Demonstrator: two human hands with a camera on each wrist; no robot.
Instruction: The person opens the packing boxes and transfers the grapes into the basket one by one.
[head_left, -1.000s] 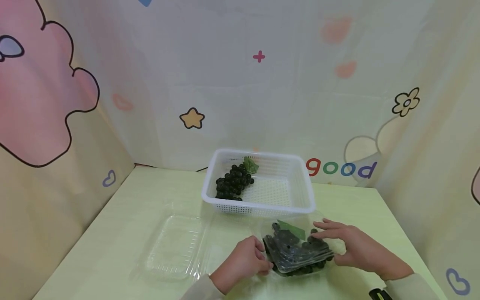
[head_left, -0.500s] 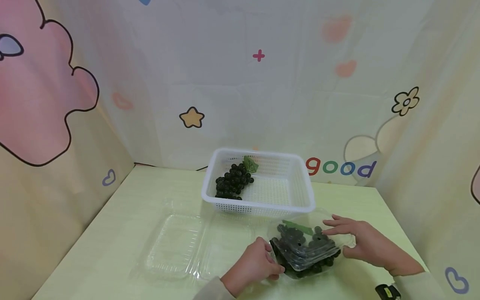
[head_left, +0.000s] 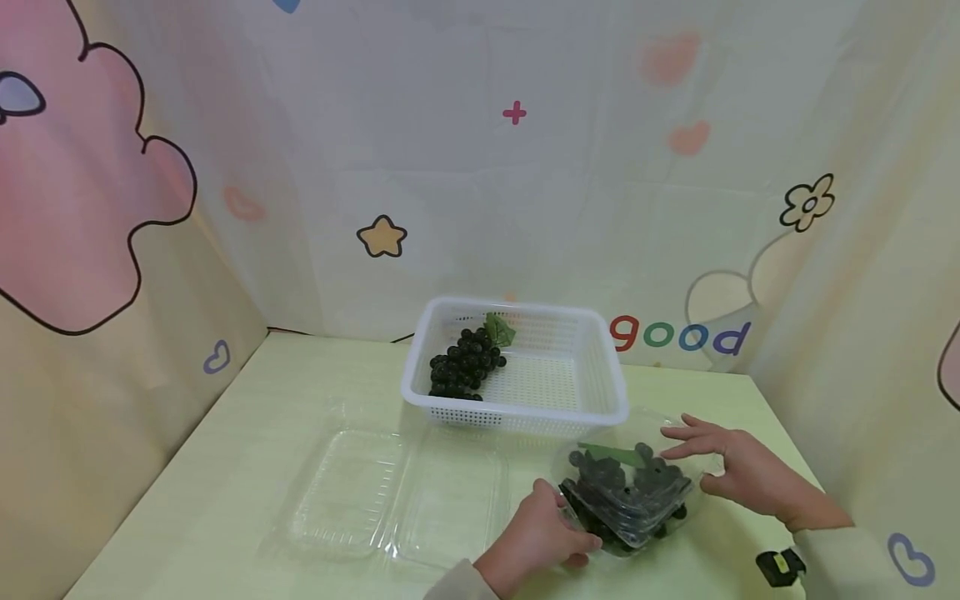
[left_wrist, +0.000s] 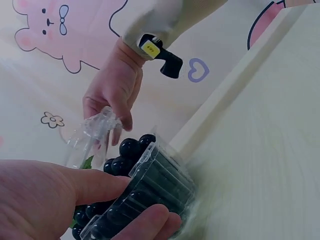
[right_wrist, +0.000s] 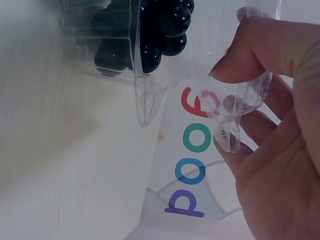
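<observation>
A clear plastic clamshell box point(left_wrist: 172, 172) full of dark grapes point(right_wrist: 172, 20) is at the right front of the table, with its near side tilted. My left hand point(head_left: 542, 527) grips the box's left side, thumb at the rim and fingers against the outer wall. On the opposite side, my right hand point(head_left: 757, 475) holds the raised clear lid point(right_wrist: 240, 107) between thumb and fingers. A gap between lid and tray shows in the right wrist view. Among the grapes lies a green leaf point(head_left: 615, 455). The left hand's fingers are partly cut off in its wrist view.
Behind the box stands a white perforated basket point(head_left: 517, 412), with a bunch of dark grapes point(head_left: 465, 362) and a leaf at its left. Left of my hands another clear clamshell point(head_left: 348, 492) lies spread open on the pale table point(head_left: 225, 492). Printed curtains point(head_left: 465, 167) surround the table.
Both hands have moved right together with the grape-filled box, which has also turned a little. The lid remains raised in my right hand. The basket and the other clamshell have stayed put.
</observation>
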